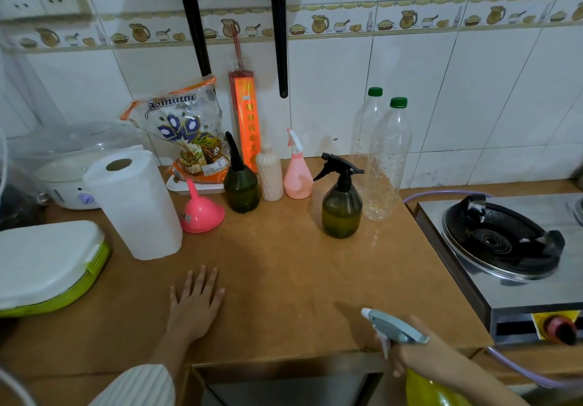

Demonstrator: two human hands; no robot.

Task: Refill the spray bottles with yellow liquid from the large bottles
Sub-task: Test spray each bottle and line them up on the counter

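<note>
- Judged to be late in the refill: yellow sprayer [422,383] carried in at the lower right, off the desk [284,279] edge, apparently already filled.
- Right hand [407,355] curled round that sprayer's neck just under the grey trigger head [394,330]; fingers wrapped, grip looked firm, nozzle aimed left toward the other hand.
- Left hand [195,301] lay flat on the desk, fingers straight and slightly spread, palm down, holding nothing.
- Well ahead of the right hand, stood two large bottles [383,165] with green caps on, clear and seemingly drained but for a trace at the bottom.
- Just left of those, a dark sprayer [342,210] with yellowish liquid in its lower part.
- Farther ahead of the left hand, a second dark sprayer [241,191], a pink sprayer [298,175] and a pink funnel [202,213] mouth-down.
- Next move, by guess: set the yellow sprayer down upright on the bare desk between the hands, keeping it level and clear of the edge; left hand free to steady it.
- Whether any sprayer lacked liquid could not be told; pink one opaque.
</note>
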